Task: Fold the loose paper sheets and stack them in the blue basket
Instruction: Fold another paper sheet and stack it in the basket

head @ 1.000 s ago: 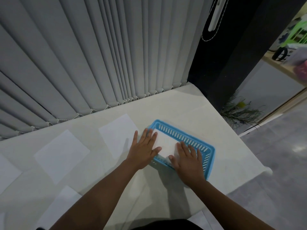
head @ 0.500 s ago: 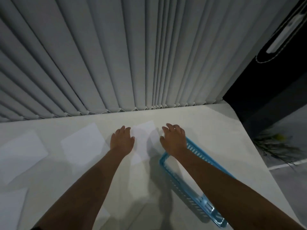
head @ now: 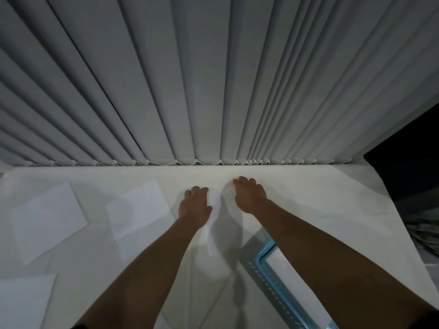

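- Nearest you, at lower right, the blue basket [head: 261, 255] sits on the table under your right forearm. A folded paper [head: 282, 269] already lies flat inside it, so at least one piece appears to be stacked.
- Near your left elbow a loose sheet [head: 23, 302] lies flat, not yet folded.
- Between your forearms lies the sheet [head: 221, 224] you are working on, just beside the basket's far corner. Its left edge looks slightly raised off the table.
- Your left hand [head: 194, 205] has its fingers curled over the sheet's far left corner, and your right hand [head: 249, 195] curls over the far right corner. Both look like narrow holds on the paper edge. Your thumbs are hidden, so how firmly each one pinches cannot be told.
- Expect the paper to be very light, thin and limp. It will likely sag in the middle, slide easily on the smooth table [head: 320, 198] and keep any stray crease.
- The far corners seem the right place to hold it. Bring them toward the near edge together, so the fold lands square.
- To the left, two more sheets [head: 140, 210] and [head: 47, 219] wait flat, well apart from the basket.
- Beyond the table's far edge hang the vertical blinds [head: 213, 79].
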{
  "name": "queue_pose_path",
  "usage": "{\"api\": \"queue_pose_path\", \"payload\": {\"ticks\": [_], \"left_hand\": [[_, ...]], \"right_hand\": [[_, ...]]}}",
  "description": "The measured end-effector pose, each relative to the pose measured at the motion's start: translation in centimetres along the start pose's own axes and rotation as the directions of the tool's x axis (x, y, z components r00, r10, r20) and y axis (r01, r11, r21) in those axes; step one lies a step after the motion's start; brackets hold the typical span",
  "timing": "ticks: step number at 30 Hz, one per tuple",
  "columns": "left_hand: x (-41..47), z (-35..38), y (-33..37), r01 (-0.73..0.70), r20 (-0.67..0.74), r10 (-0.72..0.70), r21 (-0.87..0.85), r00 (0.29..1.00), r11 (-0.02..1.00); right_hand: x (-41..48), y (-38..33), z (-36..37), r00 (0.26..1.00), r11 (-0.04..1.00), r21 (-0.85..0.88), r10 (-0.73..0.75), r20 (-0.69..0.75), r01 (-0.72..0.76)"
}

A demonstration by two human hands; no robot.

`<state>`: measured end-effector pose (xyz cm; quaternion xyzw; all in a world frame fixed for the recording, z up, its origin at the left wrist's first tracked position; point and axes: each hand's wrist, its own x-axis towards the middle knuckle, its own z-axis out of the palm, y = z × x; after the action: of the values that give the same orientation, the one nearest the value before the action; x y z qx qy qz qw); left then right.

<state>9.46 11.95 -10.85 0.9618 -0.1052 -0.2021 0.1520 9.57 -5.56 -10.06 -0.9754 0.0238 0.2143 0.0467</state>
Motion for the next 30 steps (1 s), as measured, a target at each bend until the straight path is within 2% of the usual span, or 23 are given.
{"api": "queue_pose_path", "payload": {"ticks": [2,5,8,11,15,19,22,25,30], "left_hand": [[0.4,0.1,0.2,0.031,-0.010,-0.032,-0.061,0.999,0.998],[1.0,0.1,0.2,0.099,0.045,-0.092,-0.175,0.995,0.980],[0.5,-0.3,-0.1,0.091,0.026,-0.088,-0.137,0.996,0.986],[-0.7,-0.9,-0.3,0.006,-0.067,-0.014,-0.122,0.998,0.992],[-2.0,-0.7,-1.3,-0.133,-0.113,0.108,-0.241,0.988,0.961],[-5.0,-0.1,-0.9,-0.279,-0.109,0.266,-0.135,0.958,0.951],[-6.7,1.2,-0.8,-0.351,-0.058,0.347,-0.084,0.936,0.933],[-7.4,2.3,-1.0,-0.366,0.030,0.369,-0.082,0.929,0.927],[-7.2,3.2,-0.6,-0.291,0.231,0.284,-0.005,0.931,0.957]], "right_hand": [[0.3,0.0,0.2,1.000,1.000,0.016,0.001,-0.013,-0.001],[0.3,0.0,0.3,0.999,0.999,0.047,0.003,-0.036,-0.002],[-0.4,0.2,-0.3,0.996,1.000,0.016,-0.017,-0.091,0.019],[-1.7,0.6,-1.0,0.987,0.997,0.024,-0.063,-0.150,0.068],[-3.1,1.3,-0.9,0.985,0.971,0.192,-0.122,-0.124,0.145],[-6.0,2.0,-0.2,0.962,0.969,0.057,-0.231,-0.144,0.241],[-7.7,2.3,0.8,0.954,0.958,-0.087,-0.282,-0.106,0.274],[-9.3,2.7,1.7,0.962,0.949,-0.179,-0.270,-0.026,0.261],[-10.8,2.6,2.2,0.975,0.968,-0.128,-0.209,0.081,0.218]]}}
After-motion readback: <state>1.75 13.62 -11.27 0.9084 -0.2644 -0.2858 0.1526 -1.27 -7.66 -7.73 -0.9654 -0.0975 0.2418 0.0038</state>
